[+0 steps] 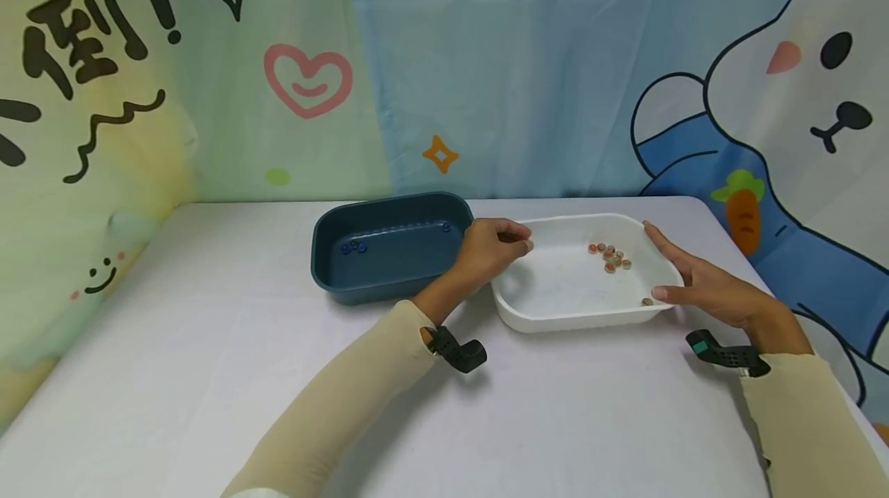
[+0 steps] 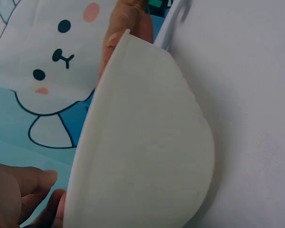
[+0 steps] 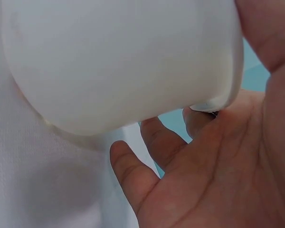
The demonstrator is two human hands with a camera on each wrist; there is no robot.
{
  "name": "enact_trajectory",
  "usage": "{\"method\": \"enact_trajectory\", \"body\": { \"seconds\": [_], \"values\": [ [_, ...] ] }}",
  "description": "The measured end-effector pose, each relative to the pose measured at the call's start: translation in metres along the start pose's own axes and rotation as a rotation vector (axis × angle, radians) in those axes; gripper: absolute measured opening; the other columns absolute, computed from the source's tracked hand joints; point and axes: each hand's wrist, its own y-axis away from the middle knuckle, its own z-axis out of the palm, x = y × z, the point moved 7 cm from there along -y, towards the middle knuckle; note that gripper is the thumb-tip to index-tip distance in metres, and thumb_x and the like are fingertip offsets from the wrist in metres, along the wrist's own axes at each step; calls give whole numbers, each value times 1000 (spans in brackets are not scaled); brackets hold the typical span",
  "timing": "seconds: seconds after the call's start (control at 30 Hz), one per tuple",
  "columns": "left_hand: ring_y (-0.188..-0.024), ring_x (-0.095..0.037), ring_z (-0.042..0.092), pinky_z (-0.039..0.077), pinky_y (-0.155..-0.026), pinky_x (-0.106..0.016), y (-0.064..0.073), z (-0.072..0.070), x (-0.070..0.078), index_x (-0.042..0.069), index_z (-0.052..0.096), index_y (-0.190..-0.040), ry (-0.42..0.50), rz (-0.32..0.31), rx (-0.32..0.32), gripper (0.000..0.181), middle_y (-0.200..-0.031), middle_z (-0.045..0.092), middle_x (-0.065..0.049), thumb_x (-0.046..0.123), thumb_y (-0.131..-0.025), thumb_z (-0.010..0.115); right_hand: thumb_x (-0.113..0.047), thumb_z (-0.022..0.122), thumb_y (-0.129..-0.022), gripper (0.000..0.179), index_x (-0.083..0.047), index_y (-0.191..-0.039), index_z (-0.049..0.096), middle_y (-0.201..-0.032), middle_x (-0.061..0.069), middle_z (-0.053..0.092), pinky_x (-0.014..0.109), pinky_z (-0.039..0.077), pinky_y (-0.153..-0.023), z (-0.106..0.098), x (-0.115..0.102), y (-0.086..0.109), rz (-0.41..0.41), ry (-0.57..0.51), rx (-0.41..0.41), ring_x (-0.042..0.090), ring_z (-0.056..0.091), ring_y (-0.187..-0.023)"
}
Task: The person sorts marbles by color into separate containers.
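A white tray (image 1: 556, 293) stands on the table with several small reddish-brown and greenish beads (image 1: 610, 257) inside. My right hand (image 1: 718, 293) grips its right end, thumb over the rim and fingers along the outer wall. One bead (image 1: 647, 302) lies by that thumb. My left hand (image 1: 489, 251) is at the tray's left rim, fingers bent and thumb near the forefinger. In the left wrist view the left hand's fingertips (image 2: 50, 176) are partly hidden by the tray wall (image 2: 142, 128), so whether they hold anything cannot be seen.
Left of the white tray, and close to it, stands a dark blue tray (image 1: 375, 289). Several small blue beads (image 1: 354, 246) lie in it. A white cloth (image 1: 174, 343) covers the table, and a printed curtain (image 1: 542, 81) hangs behind its back edge.
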Motion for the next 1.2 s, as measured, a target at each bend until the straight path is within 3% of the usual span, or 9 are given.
{"method": "enact_trajectory", "body": {
  "seconds": [0.2, 0.4, 0.93, 1.2],
  "values": [
    [-82, -9, 64, 52, -70, -21, -4, 0, -1, 1, 74, -104, -37, 43, -13, 17, -91, 70, -1, 11, -90, 71, -16, 68, -89, 102, -42, -153, -7, -160, 1, -19, 79, 19, -87, 0, -3, -3, -4, 9, -2, 55, -3, -139],
    [-82, -10, 64, 52, -71, -22, -4, -2, -4, 2, 74, -103, -36, 42, -15, 16, -92, 69, -1, 12, -90, 71, -16, 67, -90, 101, -41, -153, -7, -160, 0, -18, 79, 20, -88, 0, -2, -9, -18, 12, -21, 55, 2, -139],
    [-82, -9, 62, 51, -70, -20, -5, 5, -4, 4, 74, -103, -82, 44, -44, 16, -92, 69, 0, 14, -91, 71, -16, 67, -90, 101, -39, -154, -7, -160, -2, -19, 81, 16, -86, -2, 5, -9, -3, 9, -27, 56, -3, -139],
    [-86, -8, 63, 51, -70, -20, -7, 0, 3, 6, 75, -103, -136, 121, -7, 17, -98, 70, -1, 17, -95, 64, -14, 68, -91, 99, -40, -154, -4, -160, -4, -16, 80, 16, -87, -3, 3, -8, -5, 0, 5, 56, 0, -139]
  ]
}}
